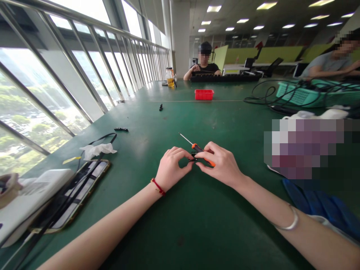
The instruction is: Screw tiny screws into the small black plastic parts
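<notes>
Over the middle of the green table (pixel 180 221), my left hand (pixel 172 167) pinches a small black part (pixel 193 159) between thumb and fingertips. Its exact kind is too small to make out. My right hand (pixel 221 163) is closed around an orange and black screwdriver (pixel 199 148). The screwdriver's thin metal shaft points up and to the left, away from the small part. Both hands' fingertips almost meet at the black part, and the right fingers partly hide the screwdriver's handle.
A phone (pixel 84 195) with cables over it and a crumpled tissue (pixel 98 150) lie at left. Small black pieces (pixel 121 129) lie farther off. Beyond are a red tray (pixel 204 95), a bottle (pixel 170 77), a teal basket (pixel 298 93) with cables, and two people seated at the table.
</notes>
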